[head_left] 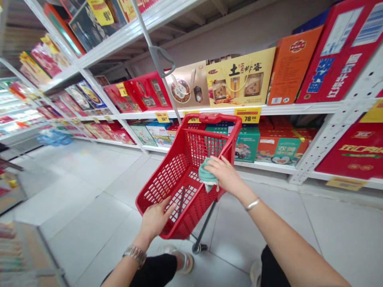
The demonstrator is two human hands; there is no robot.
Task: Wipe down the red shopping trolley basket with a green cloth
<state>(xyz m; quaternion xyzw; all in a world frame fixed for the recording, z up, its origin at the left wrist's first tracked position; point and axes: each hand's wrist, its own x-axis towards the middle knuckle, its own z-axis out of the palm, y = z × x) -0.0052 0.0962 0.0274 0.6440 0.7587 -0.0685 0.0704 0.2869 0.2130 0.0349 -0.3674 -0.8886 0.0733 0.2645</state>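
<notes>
A red plastic shopping cart (167, 167) stands on the floor in front of me, its basket showing bare perforated sides and bottom. My right hand (223, 171) presses a green cloth (207, 175) against the top rim of the basket's near right side, fingers curled over it. Over the basket's front left end is my left hand (157, 219), fingers spread and nothing in them. Whether its fingertips touch the rim is hard to make out. The cart's handle (209, 118) is at the far end, close to the shelf.
White metal shelving (299, 107) runs along the far side, stocked with a yellow honey gift box (239, 75), an orange box (295, 65) and red boxes. A grey pole (155, 56) rises behind the cart. A display stand (32, 255) is at the lower left. Pale tiles cover the floor.
</notes>
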